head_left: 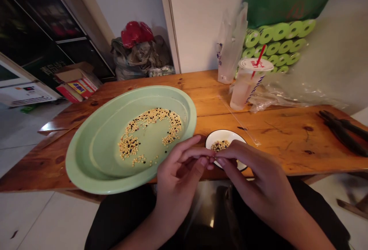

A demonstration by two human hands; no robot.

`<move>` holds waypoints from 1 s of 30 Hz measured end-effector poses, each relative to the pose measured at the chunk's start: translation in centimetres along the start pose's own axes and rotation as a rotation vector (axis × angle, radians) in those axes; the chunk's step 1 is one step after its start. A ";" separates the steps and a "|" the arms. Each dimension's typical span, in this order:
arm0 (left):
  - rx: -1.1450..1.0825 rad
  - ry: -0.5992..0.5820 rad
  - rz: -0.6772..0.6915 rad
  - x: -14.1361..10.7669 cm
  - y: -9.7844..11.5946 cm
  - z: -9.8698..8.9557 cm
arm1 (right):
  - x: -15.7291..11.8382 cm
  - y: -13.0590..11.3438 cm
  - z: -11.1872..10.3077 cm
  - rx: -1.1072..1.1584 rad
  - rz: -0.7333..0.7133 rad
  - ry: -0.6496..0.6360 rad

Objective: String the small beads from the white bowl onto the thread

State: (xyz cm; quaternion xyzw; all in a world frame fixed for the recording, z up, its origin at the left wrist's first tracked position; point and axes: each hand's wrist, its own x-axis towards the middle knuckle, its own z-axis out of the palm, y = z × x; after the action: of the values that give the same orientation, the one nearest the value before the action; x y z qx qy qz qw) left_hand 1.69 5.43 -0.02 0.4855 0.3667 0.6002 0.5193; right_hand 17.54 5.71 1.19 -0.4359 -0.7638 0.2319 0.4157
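Two pinched grips, our left hand (176,181) and right hand (258,185), meet above the small white dish (225,134) of mixed seeds (220,145), anything held hidden.

Left hand (178,181) and right hand (255,181) sit over the small white bowl (225,136), blocking it from the near side. Only a narrow gap separates the bowl from the green plate (161,98) on its left. Wooden table top (283,154) gives a hand room rightward to the black pliers (342,131). Behind, the plastic cup (244,93) and crumpled plastic bag (287,95) obstruct.
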 end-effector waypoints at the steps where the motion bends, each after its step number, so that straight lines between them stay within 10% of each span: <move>1: -0.010 0.006 -0.002 0.0 0.0 -0.1 | 0.0 0.0 0.1 -0.026 -0.024 0.011; 30: 0.152 0.095 0.167 -0.8 0.3 0.0 | -1.9 0.2 1.0 0.201 0.054 -0.086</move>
State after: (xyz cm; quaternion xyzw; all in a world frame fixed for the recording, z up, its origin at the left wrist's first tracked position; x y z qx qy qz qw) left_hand 1.57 4.55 0.12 0.5234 0.3936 0.6340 0.4112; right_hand 17.31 4.16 -0.31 -0.4019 -0.7418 0.3370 0.4179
